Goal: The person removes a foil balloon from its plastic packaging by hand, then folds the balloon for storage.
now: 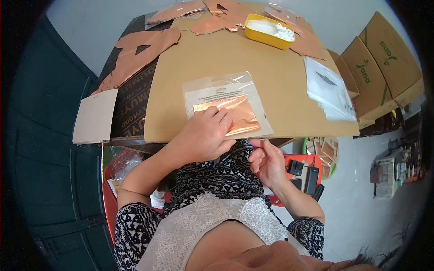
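Observation:
My left hand rests on a shiny folded copper-coloured sheet, its bent fingers pressing down and the thumb apart at the cardboard's near edge. Under that sheet lies a clear plastic bag with a hang hole and printed warning text, flat on the brown cardboard top. Just in front of the table edge is my right hand, palm up, with loosely curled fingers and nothing in them; it is close to the bag's lower right corner.
Copper-coloured cut-out sheets line the far side. A yellow tray holds white pieces. Clear bags are stacked at right, near cardboard boxes. Below stands a red stool with small black devices. A pale card lies left.

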`<state>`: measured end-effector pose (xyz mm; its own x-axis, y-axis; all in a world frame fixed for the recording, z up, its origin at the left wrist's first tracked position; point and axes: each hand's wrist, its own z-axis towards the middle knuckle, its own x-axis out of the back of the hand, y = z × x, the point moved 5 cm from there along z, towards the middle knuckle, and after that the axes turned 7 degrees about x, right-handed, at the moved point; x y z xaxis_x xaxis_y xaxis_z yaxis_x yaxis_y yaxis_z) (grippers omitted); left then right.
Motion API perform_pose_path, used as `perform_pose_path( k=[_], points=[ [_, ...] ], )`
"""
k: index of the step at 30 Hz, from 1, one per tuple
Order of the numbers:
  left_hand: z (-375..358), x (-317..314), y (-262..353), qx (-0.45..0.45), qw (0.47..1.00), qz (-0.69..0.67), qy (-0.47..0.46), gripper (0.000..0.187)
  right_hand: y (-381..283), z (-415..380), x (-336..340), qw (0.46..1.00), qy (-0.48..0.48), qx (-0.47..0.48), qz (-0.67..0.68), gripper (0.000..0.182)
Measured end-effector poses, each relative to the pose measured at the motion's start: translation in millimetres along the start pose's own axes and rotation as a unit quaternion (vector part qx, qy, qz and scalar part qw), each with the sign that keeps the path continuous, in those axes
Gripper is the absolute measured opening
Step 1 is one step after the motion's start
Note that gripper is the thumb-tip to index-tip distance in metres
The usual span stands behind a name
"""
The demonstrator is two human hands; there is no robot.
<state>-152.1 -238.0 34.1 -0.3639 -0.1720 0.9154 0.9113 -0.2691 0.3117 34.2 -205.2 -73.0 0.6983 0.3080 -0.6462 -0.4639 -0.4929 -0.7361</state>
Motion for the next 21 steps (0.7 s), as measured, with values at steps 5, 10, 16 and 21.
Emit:
perform_pose_path(
  k=[5,10,16,21],
  points=[
    [2.0,1.5,0.6,0.009,1.000,-0.013,-0.025,0.042,-1.6,3.0,-8.1,1.000,0.002,0.000,0.000,0.052],
    [-0.4,0.7,0.6,-0.005,1.000,-0.005,0.001,0.035,-3.7,3.7,-7.7,0.999,0.040,-0.005,0.009,0.057],
    [-2.5,-0.6,1.1,-0.023,0.999,-0.012,0.020,0.037,-6.8,4.7,-5.1,0.998,0.057,-0.018,0.021,0.056],
    [-3.6,-2.4,1.7,0.002,1.000,-0.003,-0.031,0.060,0.4,5.0,-2.9,0.999,0.047,-0.004,-0.015,0.043]
  ],
)
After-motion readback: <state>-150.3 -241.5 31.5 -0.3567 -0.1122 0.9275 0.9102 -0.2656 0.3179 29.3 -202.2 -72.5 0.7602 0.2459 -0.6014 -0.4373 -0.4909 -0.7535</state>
